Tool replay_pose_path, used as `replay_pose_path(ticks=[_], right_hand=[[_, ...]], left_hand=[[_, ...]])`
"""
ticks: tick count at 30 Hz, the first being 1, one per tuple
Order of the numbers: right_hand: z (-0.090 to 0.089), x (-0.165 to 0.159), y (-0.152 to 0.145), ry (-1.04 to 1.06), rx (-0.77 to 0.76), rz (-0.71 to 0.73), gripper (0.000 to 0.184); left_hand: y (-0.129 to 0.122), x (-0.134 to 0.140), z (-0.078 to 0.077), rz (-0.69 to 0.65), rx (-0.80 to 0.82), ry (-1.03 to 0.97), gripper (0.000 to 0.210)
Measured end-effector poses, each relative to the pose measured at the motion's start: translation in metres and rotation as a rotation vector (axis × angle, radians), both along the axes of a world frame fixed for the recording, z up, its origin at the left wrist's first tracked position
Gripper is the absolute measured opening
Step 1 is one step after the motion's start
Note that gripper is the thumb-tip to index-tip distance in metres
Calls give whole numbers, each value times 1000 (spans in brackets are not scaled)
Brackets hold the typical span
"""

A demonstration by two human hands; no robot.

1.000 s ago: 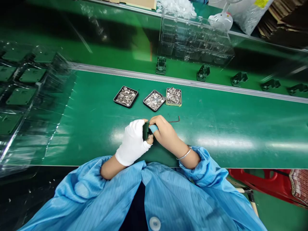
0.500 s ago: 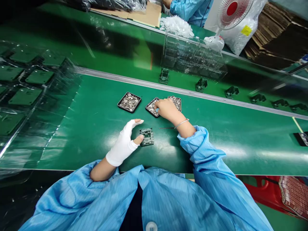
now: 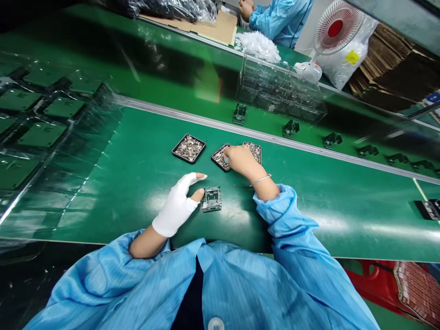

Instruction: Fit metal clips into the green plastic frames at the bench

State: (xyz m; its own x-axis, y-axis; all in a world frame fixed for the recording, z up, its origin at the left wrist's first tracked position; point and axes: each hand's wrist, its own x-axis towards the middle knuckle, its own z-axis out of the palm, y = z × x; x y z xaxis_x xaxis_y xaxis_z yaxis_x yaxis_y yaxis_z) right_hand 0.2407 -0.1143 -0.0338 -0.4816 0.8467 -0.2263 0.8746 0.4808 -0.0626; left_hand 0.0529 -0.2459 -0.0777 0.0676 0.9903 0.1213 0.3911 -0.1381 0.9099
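My left hand (image 3: pixel 177 204) wears a white glove that leaves the thumb tip and a fingertip bare. Its thumb and fingers are apart, with the thumb tip at the left edge of a small green circuit-board assembly (image 3: pixel 211 200) lying on the bench. My right hand (image 3: pixel 242 161) reaches into the middle black tray (image 3: pixel 217 159) of small shiny metal parts. Its fingers are drawn together, one with a blue covering; whatever is between them is hidden. A thin dark rod (image 3: pixel 239 187) shows beside my right wrist, partly covered by it.
Left of my right hand sits another parts tray (image 3: pixel 189 148); a third tray (image 3: pixel 254 152) is partly behind the hand. Beyond the metal rail (image 3: pixel 213 123), several board assemblies (image 3: pixel 291 129) stand near clear plastic trays (image 3: pixel 282 87). Plastic-wrapped green boards (image 3: pixel 41 135) cover the left. A co-worker's sleeve (image 3: pixel 275 20) shows beyond.
The whole view has shifted slightly. My right hand stays in the middle tray with its fingers among the metal parts, and my left hand stays beside the board assembly.
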Motion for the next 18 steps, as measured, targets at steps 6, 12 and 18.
replay_pose_path(ticks=[6,12,18], right_hand=[[0,5,3,74,0,-18,28],[-1,-2,7,27,-48,2,24],[-2,5,2,70,2,-63,27]], left_hand=[[0,1,4,-2,7,22,35],[1,1,5,11,37,61,32],[3,1,3,-4,71,59,32]])
